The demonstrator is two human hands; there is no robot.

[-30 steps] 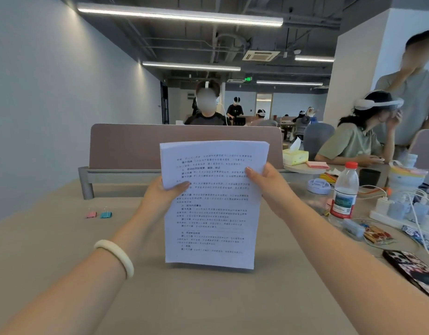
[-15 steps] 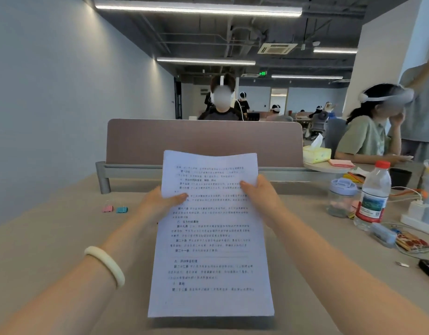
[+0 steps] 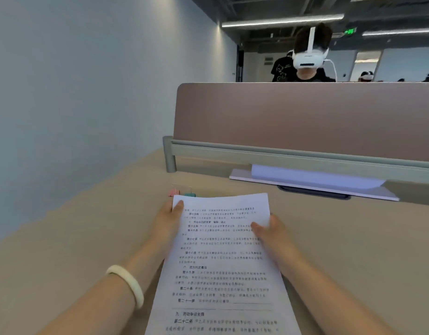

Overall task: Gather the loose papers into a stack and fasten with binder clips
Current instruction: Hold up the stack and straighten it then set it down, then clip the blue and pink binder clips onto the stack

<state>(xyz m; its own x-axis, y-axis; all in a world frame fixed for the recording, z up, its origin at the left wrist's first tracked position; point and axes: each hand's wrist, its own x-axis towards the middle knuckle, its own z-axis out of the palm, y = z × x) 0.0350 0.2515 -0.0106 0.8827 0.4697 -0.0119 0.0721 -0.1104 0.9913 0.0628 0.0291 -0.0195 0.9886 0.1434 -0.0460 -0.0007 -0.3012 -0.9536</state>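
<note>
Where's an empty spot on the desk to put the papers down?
Bare desk lies left, between the wall and the left hand, and right, between the right hand and the white board under the divider. It's crowded just past the papers' top left corner, where the pink clip and teal clip sit.

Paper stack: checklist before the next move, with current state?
1. Grip: left hand and right hand both hold the paper stack by its side edges: ok.
2. Top edge flush, no stray sheets showing: ok.
3. Bottom edge flush: cannot tell, out of frame.
4. Clips within sight: pink clip and teal clip lie on the desk just past the stack's top left corner: ok.
5. A hand free to take a clip: not ok, both are busy.
6. Stack resting flat on the desk: cannot tell.
</note>
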